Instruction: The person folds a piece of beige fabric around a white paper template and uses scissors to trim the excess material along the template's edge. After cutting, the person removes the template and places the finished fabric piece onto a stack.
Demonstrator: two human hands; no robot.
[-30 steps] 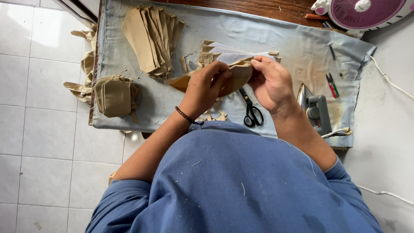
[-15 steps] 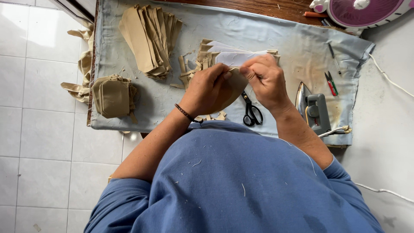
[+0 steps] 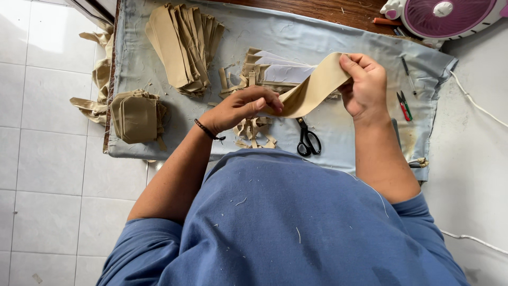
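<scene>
A tan fabric piece point(image 3: 313, 89) is stretched between both hands above the table. My left hand point(image 3: 244, 107) pinches its lower left end, and my right hand point(image 3: 364, 85) grips its upper right end. Below the piece lie black scissors point(image 3: 307, 139) and a heap of tan fabric scraps point(image 3: 254, 131). Behind the piece sits a stack with pale lilac paper pieces point(image 3: 284, 72) on top.
A pale blue cloth point(image 3: 275, 37) covers the table. A fanned pile of tan cut pieces point(image 3: 182, 47) lies at the back left, a smaller stack point(image 3: 136, 115) at the left edge. Small red and green snips point(image 3: 404, 106) lie at right, a pink fan point(image 3: 444, 15) at top right.
The hands were close together over the folded piece; now they have moved apart, the right hand going up and right, and the tan piece is pulled out long between them.
</scene>
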